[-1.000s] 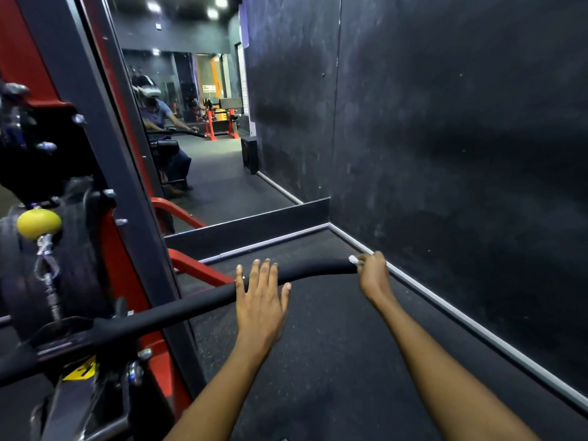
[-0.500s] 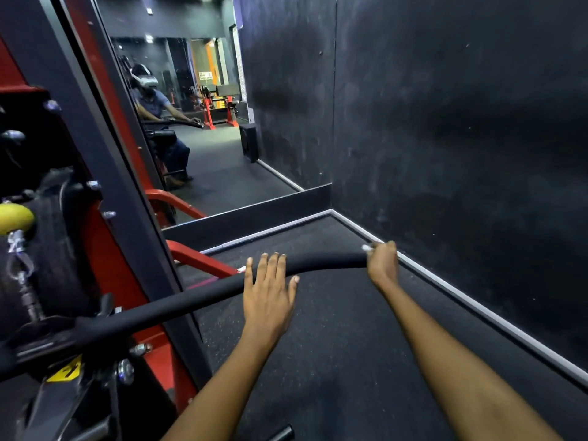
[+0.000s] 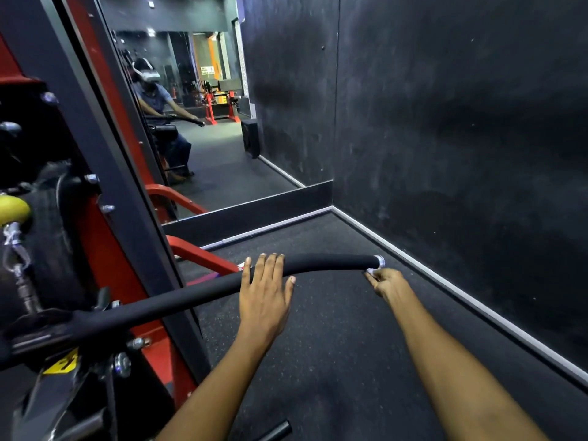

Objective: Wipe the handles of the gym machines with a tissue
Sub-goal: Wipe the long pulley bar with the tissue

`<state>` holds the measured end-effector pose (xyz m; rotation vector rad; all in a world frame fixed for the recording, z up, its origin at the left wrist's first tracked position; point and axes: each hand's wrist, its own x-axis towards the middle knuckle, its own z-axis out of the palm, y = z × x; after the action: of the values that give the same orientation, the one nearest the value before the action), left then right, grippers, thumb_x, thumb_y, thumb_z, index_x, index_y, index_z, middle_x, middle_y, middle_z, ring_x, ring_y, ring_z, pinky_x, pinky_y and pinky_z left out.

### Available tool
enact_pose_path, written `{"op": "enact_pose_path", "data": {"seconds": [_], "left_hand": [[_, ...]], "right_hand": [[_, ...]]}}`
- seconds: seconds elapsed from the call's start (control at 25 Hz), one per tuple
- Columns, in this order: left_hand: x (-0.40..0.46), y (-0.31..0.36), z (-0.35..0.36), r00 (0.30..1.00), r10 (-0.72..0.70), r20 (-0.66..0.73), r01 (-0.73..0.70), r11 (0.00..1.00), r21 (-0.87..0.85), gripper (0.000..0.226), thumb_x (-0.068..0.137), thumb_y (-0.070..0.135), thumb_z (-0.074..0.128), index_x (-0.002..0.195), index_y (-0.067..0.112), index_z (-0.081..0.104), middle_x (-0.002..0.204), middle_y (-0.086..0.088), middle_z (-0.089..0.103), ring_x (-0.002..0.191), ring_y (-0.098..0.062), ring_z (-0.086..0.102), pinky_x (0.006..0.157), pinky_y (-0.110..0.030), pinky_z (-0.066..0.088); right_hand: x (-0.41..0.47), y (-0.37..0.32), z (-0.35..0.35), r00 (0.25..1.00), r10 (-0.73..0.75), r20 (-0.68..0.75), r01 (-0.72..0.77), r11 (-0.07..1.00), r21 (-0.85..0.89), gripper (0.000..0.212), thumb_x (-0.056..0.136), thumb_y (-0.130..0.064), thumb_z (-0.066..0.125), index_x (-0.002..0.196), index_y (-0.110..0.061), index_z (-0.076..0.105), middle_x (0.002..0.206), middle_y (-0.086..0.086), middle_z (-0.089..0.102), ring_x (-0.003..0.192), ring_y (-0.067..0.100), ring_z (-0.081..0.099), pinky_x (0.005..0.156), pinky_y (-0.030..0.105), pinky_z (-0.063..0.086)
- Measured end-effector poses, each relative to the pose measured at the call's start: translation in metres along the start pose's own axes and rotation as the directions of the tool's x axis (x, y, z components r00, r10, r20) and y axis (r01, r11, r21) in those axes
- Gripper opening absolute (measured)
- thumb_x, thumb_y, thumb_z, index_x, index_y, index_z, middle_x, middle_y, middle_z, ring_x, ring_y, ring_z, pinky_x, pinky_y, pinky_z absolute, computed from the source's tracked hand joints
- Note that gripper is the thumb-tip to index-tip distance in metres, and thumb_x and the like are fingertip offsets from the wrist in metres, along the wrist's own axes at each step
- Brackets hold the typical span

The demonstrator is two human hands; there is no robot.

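While left hand [image 3: 265, 294] lies flat on handle [image 3: 331, 261], right hand [image 3: 386, 281] pinches tissue [image 3: 369, 272]; mirror [image 3: 203, 122] ahead.

Left hand [image 3: 265, 292] flat, fingers straight and extended; right hand [image 3: 386, 283] curled, both forearms outstretched.

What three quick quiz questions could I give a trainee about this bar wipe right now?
1. True or false: the left hand lies flat on the bar.
2. Which hand pinches the tissue?
3. The right hand is: A) mid-bar, B) just below the bar's end cap, C) on the floor.

Key: 1 true; 2 right; 3 B.
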<state>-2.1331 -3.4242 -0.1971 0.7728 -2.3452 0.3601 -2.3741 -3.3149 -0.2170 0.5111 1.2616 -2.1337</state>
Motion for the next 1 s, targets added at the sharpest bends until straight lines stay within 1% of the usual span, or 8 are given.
{"op": "enact_pose_path", "data": {"seconds": [0.24, 0.32, 0.4, 0.48, 0.56, 0.68, 0.84, 1.0], "left_hand": [[0.019, -0.01, -0.025, 0.996, 0.015, -0.093, -0.019, 0.999, -0.046, 0.055, 0.093, 0.039, 0.033, 0.128, 0.007, 0.061, 0.127, -0.01, 0.063, 0.119, -0.028, 0.059, 0.106, -0.042, 0.026], [0.029, -0.008, -0.04, 0.993, -0.023, -0.118, 0.014, 0.997, -0.08, 0.054, 0.093, 0.039, 0.033, 0.127, 0.007, 0.06, 0.127, -0.01, 0.063, 0.119, -0.028, 0.059, 0.106, -0.041, 0.025], [0.037, -0.01, -0.052, 0.991, -0.037, -0.125, 0.022, 0.993, -0.115, 0.054, 0.093, 0.039, 0.033, 0.128, 0.007, 0.06, 0.128, -0.009, 0.062, 0.119, -0.027, 0.059, 0.107, -0.04, 0.027], [0.044, -0.018, -0.062, 0.992, -0.04, -0.12, 0.021, 0.988, -0.151, 0.055, 0.094, 0.04, 0.032, 0.129, 0.008, 0.059, 0.129, -0.008, 0.062, 0.119, -0.026, 0.059, 0.106, -0.042, 0.037], [0.049, -0.021, -0.069, 0.991, -0.05, -0.128, 0.026, 0.983, -0.181, 0.056, 0.093, 0.041, 0.033, 0.13, 0.007, 0.058, 0.129, -0.008, 0.062, 0.118, -0.026, 0.059, 0.102, -0.044, 0.043], [0.054, -0.017, -0.077, 0.985, -0.078, -0.153, 0.048, 0.981, -0.189, 0.057, 0.092, 0.041, 0.034, 0.131, 0.006, 0.057, 0.13, -0.009, 0.061, 0.119, -0.027, 0.057, 0.102, -0.046, 0.044], [0.057, -0.025, -0.083, 0.981, -0.056, -0.186, 0.02, 0.982, -0.189, 0.056, 0.092, 0.039, 0.034, 0.133, 0.007, 0.056, 0.131, -0.008, 0.06, 0.12, -0.026, 0.057, 0.101, -0.045, 0.045], [0.052, -0.038, -0.086, 0.982, -0.022, -0.186, -0.011, 0.984, -0.177, 0.053, 0.093, 0.038, 0.035, 0.13, 0.008, 0.058, 0.126, -0.008, 0.063, 0.113, -0.025, 0.061, 0.096, -0.041, 0.048]], "right_hand": [[-0.037, -0.028, 0.025, 0.986, -0.149, 0.08, 0.143, 0.986, 0.081, 0.027, 0.087, 0.019, 0.043, 0.071, -0.002, 0.049, 0.069, 0.01, 0.06, 0.043, 0.011, 0.059, 0.102, 0.028, 0.041], [-0.064, -0.031, 0.041, 0.962, -0.211, 0.171, 0.231, 0.967, -0.111, 0.023, 0.089, 0.013, 0.047, 0.073, -0.003, 0.051, 0.058, 0.005, 0.061, 0.054, 0.014, 0.058, 0.101, 0.026, 0.042], [-0.104, -0.044, 0.05, 0.904, -0.25, 0.346, 0.375, 0.852, -0.365, 0.015, 0.092, -0.002, 0.052, 0.08, -0.011, 0.054, 0.068, -0.003, 0.054, 0.063, 0.014, 0.051, 0.081, 0.011, 0.047], [-0.121, -0.061, 0.057, 0.875, -0.302, 0.378, 0.457, 0.773, -0.44, 0.011, 0.092, -0.011, 0.053, 0.083, -0.015, 0.057, 0.07, -0.003, 0.051, 0.064, 0.013, 0.05, 0.052, 0.006, 0.045], [-0.117, -0.076, 0.058, 0.815, -0.478, 0.329, 0.58, 0.668, -0.466, 0.013, 0.094, -0.012, 0.048, 0.096, -0.007, 0.06, 0.076, 0.002, 0.056, 0.071, 0.017, 0.053, 0.045, 0.005, 0.042], [-0.128, -0.081, 0.1, 0.961, -0.222, 0.166, 0.245, 0.96, -0.132, 0.019, 0.093, 0.007, 0.037, 0.084, -0.002, 0.051, 0.059, 0.006, 0.059, 0.062, 0.013, 0.055, 0.048, 0.011, 0.045], [-0.156, -0.088, 0.095, 0.934, -0.275, 0.229, 0.32, 0.928, -0.193, 0.027, 0.094, 0.01, 0.035, 0.07, 0.0, 0.044, 0.073, 0.01, 0.046, 0.074, 0.013, 0.05, 0.094, 0.026, 0.042], [-0.139, -0.094, 0.096, 0.959, -0.238, 0.151, 0.236, 0.971, 0.03, 0.029, 0.093, 0.013, 0.034, 0.071, -0.005, 0.043, 0.074, 0.008, 0.051, 0.056, 0.011, 0.047, 0.042, 0.015, 0.047]]}}
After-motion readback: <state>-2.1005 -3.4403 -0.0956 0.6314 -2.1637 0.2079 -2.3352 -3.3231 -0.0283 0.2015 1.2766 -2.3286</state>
